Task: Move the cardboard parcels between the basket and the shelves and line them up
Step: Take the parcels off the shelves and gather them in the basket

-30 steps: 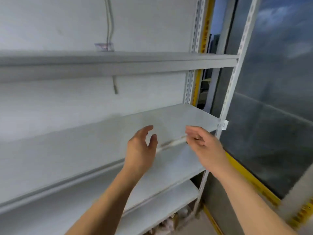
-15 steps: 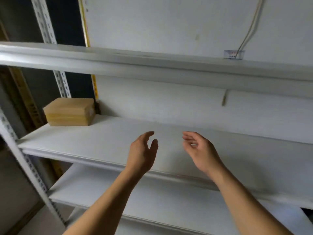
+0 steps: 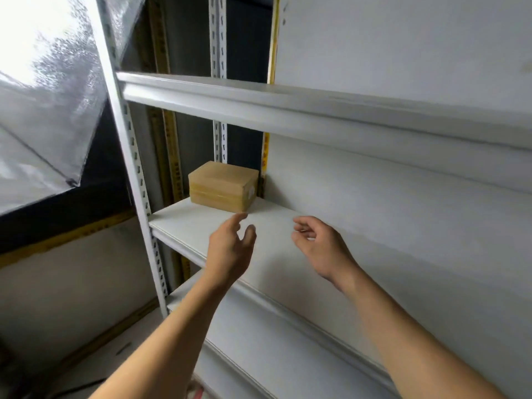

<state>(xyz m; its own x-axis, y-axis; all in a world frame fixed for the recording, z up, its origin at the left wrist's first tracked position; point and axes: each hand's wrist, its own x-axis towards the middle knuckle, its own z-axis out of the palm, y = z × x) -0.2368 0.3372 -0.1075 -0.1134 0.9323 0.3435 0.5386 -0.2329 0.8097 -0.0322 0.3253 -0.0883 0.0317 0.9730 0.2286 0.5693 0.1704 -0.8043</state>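
Observation:
One brown cardboard parcel (image 3: 223, 186) wrapped in clear tape sits at the far left end of the white middle shelf (image 3: 359, 254), against the back wall. My left hand (image 3: 230, 249) hovers over the shelf's front edge, just below and in front of the parcel, fingers loosely spread and holding nothing. My right hand (image 3: 319, 247) hangs to its right above the same shelf, fingers loosely curled and empty. Neither hand touches the parcel. No basket is in view.
A white upper shelf (image 3: 288, 110) runs overhead and a lower shelf (image 3: 288, 341) lies below my arms. A perforated white upright (image 3: 135, 180) stands at the rack's left corner. A silvery sheet (image 3: 49, 90) hangs at the left, with grey floor (image 3: 109, 352) beneath.
My view has swung from the rack's right end to its left end, bringing the parcel close in front of my left hand. Both hands stay empty and keep the same pose.

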